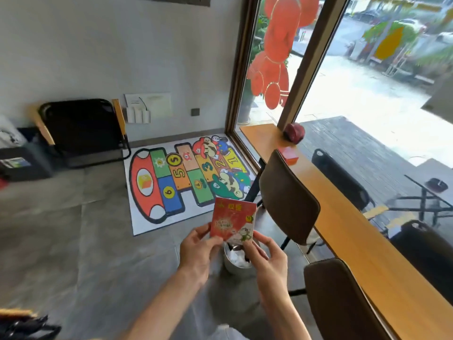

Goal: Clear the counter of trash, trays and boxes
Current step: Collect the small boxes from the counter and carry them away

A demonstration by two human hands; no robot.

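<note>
A grey tiled floor (85, 241) runs to a pale wall, where one black folding chair (83, 131) stands at left and one colourful numbered hopscotch mat (186, 182) lies flat beside the window frame. At centre, above a small round metal bin (236, 262) holding crumpled white paper, two hands grip one flat red packet (234, 222) printed with a cartoon monkey; its long axis stands near upright, top edge tilted slightly right and away from the wearer. The left hand (197, 251) pinches the packet's lower left corner between thumb and fingers, and the right hand (268, 257) pinches its lower right edge, the remaining fingers loosely curled. To the right, two brown chairs (289, 195) face a long wooden counter (343, 217) along the window. At the counter's far end lie one small red-orange box (289, 153) and, beyond it, one dark red rounded object (294, 132), blurred.
</note>
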